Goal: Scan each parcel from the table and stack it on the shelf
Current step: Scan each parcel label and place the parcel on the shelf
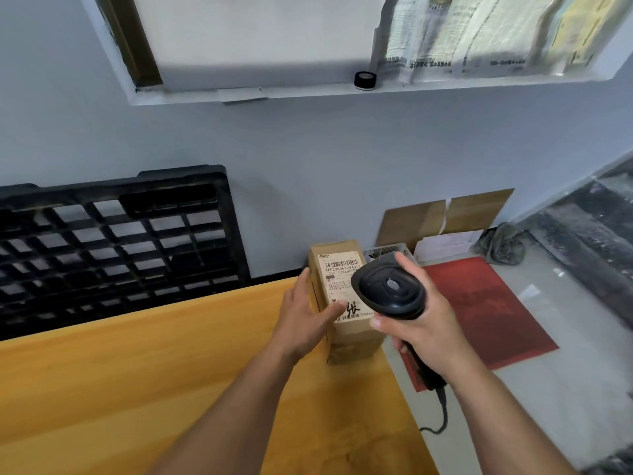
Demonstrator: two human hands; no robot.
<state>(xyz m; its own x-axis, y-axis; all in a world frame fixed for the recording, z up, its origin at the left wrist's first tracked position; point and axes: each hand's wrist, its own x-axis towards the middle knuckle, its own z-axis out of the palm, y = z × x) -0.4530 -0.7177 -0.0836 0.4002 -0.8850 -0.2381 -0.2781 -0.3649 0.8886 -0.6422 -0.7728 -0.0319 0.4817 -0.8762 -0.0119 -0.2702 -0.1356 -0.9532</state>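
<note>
At the far right corner of the wooden surface (pixel 137 371) a brown cardboard parcel (pixel 352 337) lies with its white label (pixel 342 279) facing up. The left hand (pixel 305 317) reaches in on a nearly straight forearm. Its fingers (pixel 303 282) are straight and laid flat against the parcel's left side, and the thumb rests across the near part of the label, so nothing is clasped.

Just to the thumb side of those fingers, the right hand (pixel 428 323) is raised with the wrist bent. It is wrapped tightly round the handle of a black scanner (pixel 390 289). The scanner's head hangs over the parcel's right edge and hides part of the label. One finger lies along the head's far side. A dark cable (pixel 442 416) trails down from the handle below the wrist.

Beyond the left fingertips a black pallet (pixel 113 241) leans on the wall. Right of the scanner hand, a red mat (pixel 486 310) lies on the floor.
</note>
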